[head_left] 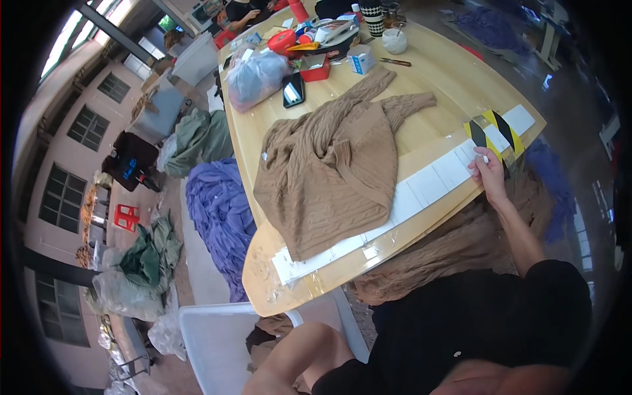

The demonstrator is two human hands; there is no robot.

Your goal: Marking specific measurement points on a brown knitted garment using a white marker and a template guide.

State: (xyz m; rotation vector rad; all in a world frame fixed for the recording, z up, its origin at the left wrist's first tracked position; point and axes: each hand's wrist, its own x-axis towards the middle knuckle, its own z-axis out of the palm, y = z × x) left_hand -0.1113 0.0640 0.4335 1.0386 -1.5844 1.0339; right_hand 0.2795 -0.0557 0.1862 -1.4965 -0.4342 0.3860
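Note:
A brown cable-knit sweater (329, 171) lies on the pale wooden table (454, 85), its sleeves stretched toward the far side. Under its near edge runs a long white strip marked with lines (421, 187). My right hand (488, 172) is at the table's right edge, over this strip, beside yellow-and-black striped tape (487, 135). Its fingers are closed in a pinch, and a small white thing shows at the fingertips, too small to name. My left arm (309, 349) bends down at the bottom; the left hand is out of sight.
Farther up the table are a phone (293, 89), a filled plastic bag (257, 76), a red box (315, 68) and a patterned cup (373, 18). A white bin (204, 336) stands below the near end. Brown knits (447, 250) and purple cloth (220, 217) are piled beside the table.

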